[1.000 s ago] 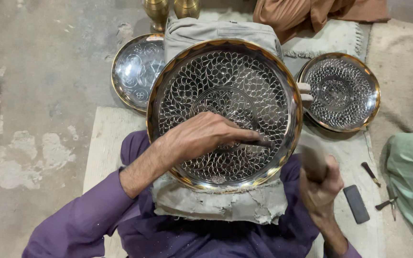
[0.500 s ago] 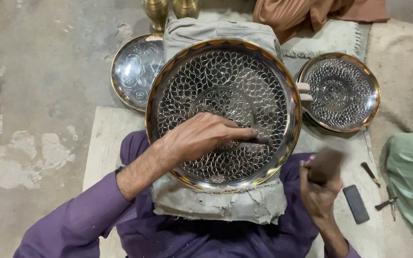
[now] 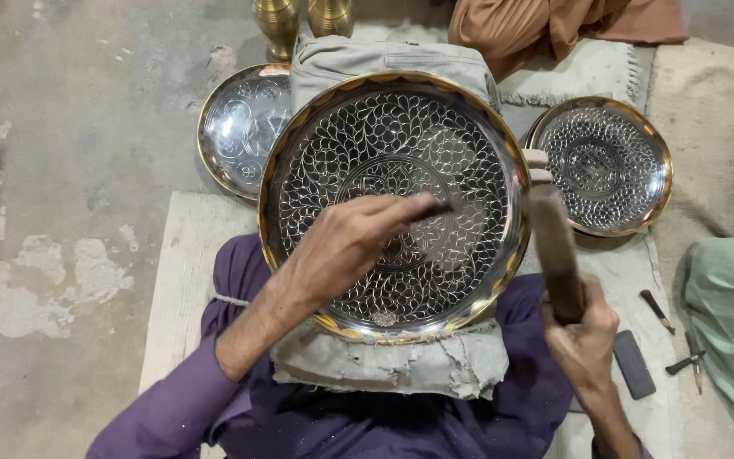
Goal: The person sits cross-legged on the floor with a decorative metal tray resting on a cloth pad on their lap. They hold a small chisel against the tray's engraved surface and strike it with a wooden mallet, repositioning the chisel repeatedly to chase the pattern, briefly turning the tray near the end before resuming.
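A large round engraved metal tray [image 3: 469, 127] with a gold rim lies on a grey padded cushion [image 3: 401, 370] across my lap. My left hand [image 3: 346, 246] rests on the tray and pinches a thin dark chisel [image 3: 439, 207] whose tip points at the tray's middle. My right hand [image 3: 584, 336] grips the handle of a wooden mallet [image 3: 554, 246], raised upright beside the tray's right rim. My sleeves are purple.
A smaller engraved tray [image 3: 235, 127] lies on the floor at the upper left, another [image 3: 605, 161] at the right. Two brass vases [image 3: 303, 17] stand at the top. A dark stone [image 3: 635, 365] and small tools [image 3: 669, 336] lie on the mat, beside green cloth [image 3: 732, 323].
My right hand has swung the mallet up from low beside my lap to upright by the tray's rim. My left hand with the chisel has stayed near the tray's middle.
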